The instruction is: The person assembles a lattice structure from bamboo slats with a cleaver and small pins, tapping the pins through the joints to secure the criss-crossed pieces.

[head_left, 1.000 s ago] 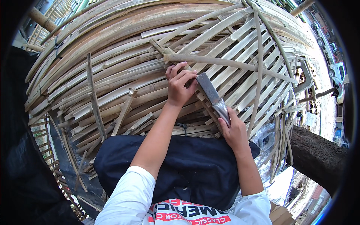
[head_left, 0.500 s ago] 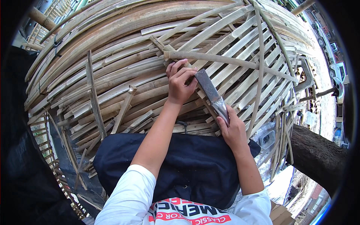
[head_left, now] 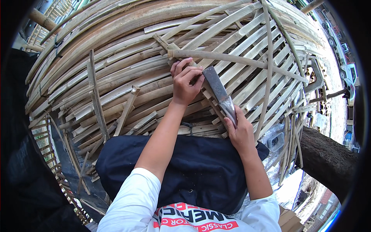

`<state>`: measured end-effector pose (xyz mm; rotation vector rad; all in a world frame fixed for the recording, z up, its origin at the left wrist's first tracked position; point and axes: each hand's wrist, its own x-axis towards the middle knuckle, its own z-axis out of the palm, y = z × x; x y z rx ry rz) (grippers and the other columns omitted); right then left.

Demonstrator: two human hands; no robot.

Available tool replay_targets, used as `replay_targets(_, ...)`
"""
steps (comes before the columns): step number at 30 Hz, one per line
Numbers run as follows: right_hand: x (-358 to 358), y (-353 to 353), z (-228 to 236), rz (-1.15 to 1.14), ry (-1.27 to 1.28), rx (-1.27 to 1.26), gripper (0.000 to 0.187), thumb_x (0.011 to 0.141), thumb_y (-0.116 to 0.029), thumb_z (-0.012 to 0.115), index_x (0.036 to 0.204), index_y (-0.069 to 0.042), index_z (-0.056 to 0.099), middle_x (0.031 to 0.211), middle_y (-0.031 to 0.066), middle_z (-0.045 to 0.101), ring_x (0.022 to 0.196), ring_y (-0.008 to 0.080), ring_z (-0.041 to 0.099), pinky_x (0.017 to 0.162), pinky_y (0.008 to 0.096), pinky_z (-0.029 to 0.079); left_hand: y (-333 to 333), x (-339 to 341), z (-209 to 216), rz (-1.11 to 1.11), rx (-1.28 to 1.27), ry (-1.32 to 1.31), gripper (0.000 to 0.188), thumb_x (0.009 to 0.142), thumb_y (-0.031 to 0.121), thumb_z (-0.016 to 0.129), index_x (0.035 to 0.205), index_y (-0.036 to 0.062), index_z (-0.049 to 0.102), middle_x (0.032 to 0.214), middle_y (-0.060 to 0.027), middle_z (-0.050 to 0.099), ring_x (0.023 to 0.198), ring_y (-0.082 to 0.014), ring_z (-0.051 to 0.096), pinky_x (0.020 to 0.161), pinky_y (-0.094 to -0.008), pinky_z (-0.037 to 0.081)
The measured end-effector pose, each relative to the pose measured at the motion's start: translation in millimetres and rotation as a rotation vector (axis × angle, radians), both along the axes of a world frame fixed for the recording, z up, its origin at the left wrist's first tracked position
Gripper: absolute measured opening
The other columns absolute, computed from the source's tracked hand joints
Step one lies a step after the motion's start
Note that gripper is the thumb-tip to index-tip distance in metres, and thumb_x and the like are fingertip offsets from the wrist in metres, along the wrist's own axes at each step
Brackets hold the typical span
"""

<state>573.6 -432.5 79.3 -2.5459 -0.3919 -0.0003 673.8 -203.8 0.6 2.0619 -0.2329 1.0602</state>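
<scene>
The right hand (head_left: 242,133) is gripping a broad grey steel cleaver (head_left: 219,92) while the left hand (head_left: 185,83), fingers curled, is pressing the pale split-bamboo woven frame (head_left: 127,77) just beside the blade, so those fingers should probably be staying clear.

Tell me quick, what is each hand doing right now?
Left hand: fingers curled, pressing on the bamboo strips.
Right hand: closed around the handle of a flat blade.
</scene>
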Motion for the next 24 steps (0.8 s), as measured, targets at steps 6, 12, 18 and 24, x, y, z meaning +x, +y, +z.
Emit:
replay_targets(6,1.8,4.1,1.7,-0.014,0.063,-0.007,0.048,0.096,-0.027,0.068,0.135,-0.005,0.052,0.101,0.0258,0.070,0.087,0.0458,0.069,0.072,0.0504,0.055,1.0,-0.3,-3.6,-0.010,-0.012,0.008,0.013,0.072,0.009,0.081,0.082,0.0119,0.073,0.095,0.0004,0.076,0.119,-0.0256,0.061,0.109,-0.0463,0.035)
replay_targets(12,3.2,1.8,-4.8,-0.022,0.057,0.006,0.047,0.095,-0.026,0.069,0.135,-0.007,0.053,0.097,0.0267,0.070,0.087,0.0464,0.069,0.071,0.0507,0.055,1.1,-2.4,-6.1,-0.018,-0.019,0.015,0.011,0.073,0.011,0.081,0.082,0.0132,0.074,0.094,0.0027,0.075,0.118,-0.0242,0.061,0.108,-0.0445,0.035)
replay_targets(18,2.6,-0.7,-7.1,-0.046,0.093,-0.003,0.046,0.095,-0.025,0.070,0.134,-0.007,0.055,0.098,0.0259,0.070,0.088,0.0449,0.070,0.072,0.0488,0.055,2.0,-0.6,-9.8,-0.003,-0.009,0.008,0.012,0.073,0.012,0.081,0.082,0.0144,0.074,0.094,0.0029,0.075,0.118,-0.0238,0.061,0.108,-0.0439,0.035)
replay_targets(24,6.4,0.4,3.8,-0.053,0.102,-0.039,0.050,0.093,-0.024,0.071,0.138,-0.006,0.055,0.105,0.0255,0.071,0.093,0.0432,0.071,0.077,0.0466,0.056,1.1,0.1,-7.1,0.016,0.016,0.007,0.012,0.074,0.010,0.081,0.082,0.0139,0.074,0.094,0.0026,0.076,0.117,-0.0244,0.062,0.105,-0.0430,0.037)
